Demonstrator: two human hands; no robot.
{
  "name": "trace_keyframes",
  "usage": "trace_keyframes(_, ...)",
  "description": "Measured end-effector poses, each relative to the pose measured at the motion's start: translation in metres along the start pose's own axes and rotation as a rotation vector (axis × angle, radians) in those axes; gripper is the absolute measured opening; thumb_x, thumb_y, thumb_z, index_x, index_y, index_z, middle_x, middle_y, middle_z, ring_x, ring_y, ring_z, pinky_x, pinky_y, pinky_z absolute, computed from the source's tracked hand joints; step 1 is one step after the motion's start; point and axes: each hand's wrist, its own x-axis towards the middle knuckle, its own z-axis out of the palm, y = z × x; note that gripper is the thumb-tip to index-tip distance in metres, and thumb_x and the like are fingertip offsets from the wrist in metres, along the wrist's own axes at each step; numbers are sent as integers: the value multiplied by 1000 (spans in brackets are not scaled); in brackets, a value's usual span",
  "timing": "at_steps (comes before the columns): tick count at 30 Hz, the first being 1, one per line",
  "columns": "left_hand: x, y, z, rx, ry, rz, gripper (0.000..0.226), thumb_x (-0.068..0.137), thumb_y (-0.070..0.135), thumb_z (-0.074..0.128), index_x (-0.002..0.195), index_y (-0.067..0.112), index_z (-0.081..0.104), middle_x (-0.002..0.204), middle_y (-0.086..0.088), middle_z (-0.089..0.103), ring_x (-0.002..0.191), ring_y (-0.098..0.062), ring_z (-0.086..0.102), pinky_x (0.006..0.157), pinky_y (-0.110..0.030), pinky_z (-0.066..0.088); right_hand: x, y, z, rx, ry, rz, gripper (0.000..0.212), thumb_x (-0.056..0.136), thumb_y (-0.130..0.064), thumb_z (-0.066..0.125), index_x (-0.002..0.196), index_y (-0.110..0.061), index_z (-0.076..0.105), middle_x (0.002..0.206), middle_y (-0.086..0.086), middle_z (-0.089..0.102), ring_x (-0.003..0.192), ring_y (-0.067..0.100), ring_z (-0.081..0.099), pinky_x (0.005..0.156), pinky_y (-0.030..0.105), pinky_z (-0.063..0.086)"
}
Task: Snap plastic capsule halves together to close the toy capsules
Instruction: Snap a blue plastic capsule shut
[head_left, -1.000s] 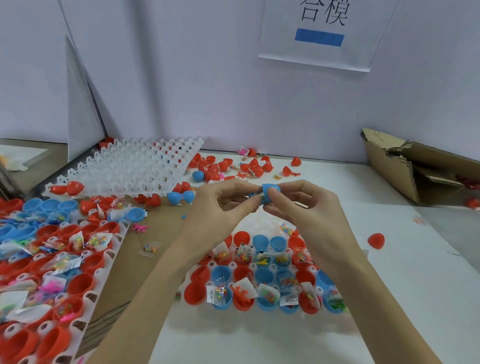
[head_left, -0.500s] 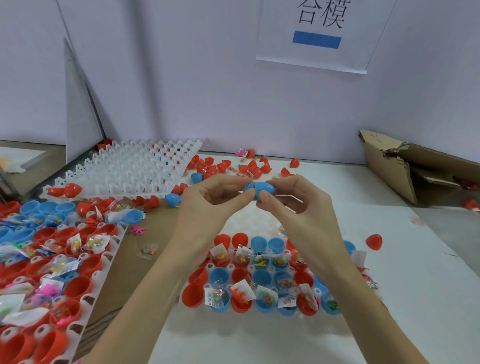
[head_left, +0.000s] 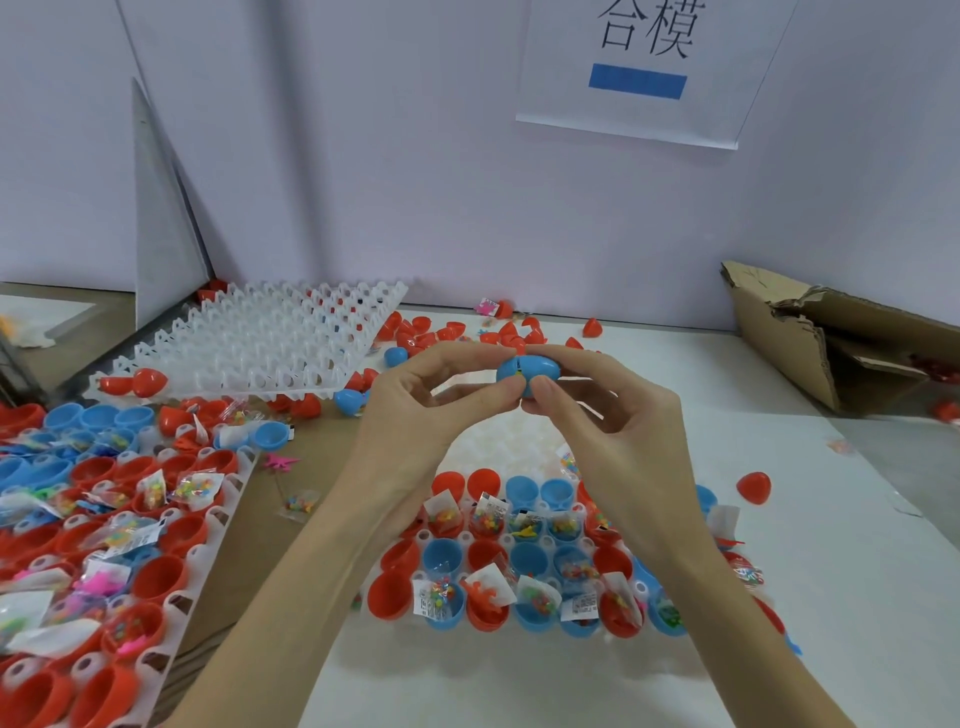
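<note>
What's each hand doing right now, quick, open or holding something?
Left hand: pinching the blue capsule between thumb and fingertips.
Right hand: pinching the same blue capsule from its other end.

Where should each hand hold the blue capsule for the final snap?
Probably on the two rounded ends, one from each side. The blue capsule lies sideways with its seam near the middle; the left hand and right hand already pinch opposite halves, so squeezing inward along its length should close it.
</note>
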Motion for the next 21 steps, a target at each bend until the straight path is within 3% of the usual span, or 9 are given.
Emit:
trace_keyframes(3,0,0,-1,-84,-38,-35,35,77,22,89,110,15,78,118,-5,76,112,-24,72,108,-47,52,-1,0,2,1,-2,-28,29,86,-26,68,115,-31,66,112,-7,71,101,7,71,84,13,54)
trace_keyframes(6,0,1,-1,-147,-25,-47,23,83,16,79,106,13,77,119,-10,74,116,-28,70,102,-44,56,-2,1,5,-16,-8,-56,31,86,-28,68,116,-30,66,112,-8,70,101,6,70,84,12,54)
trace_keyframes(9,-3,2,4,-57,31,3,15,92,8,74,107,7,73,113,-8,75,106,-24,73,99,-46,58,-3,3,7,-49,-9,-70,32,85,-31,67,117,-31,65,112,-7,69,101,8,69,85,12,54)
trace_keyframes(14,-7,2,13,79,122,137,11,90,1,73,99,7,70,99,0,77,91,-20,74,86,-30,62,-5,6,8,-98,-6,-114,34,87,-23,69,121,-27,65,114,-1,67,101,10,69,87,15,55)
trace_keyframes(21,-9,9,10,127,70,147,17,90,9,77,107,15,79,102,5,80,101,-17,74,91,-27,60,-4,4,5,-109,56,-124,37,87,-24,68,123,-23,66,113,2,68,98,12,70,86,14,55)
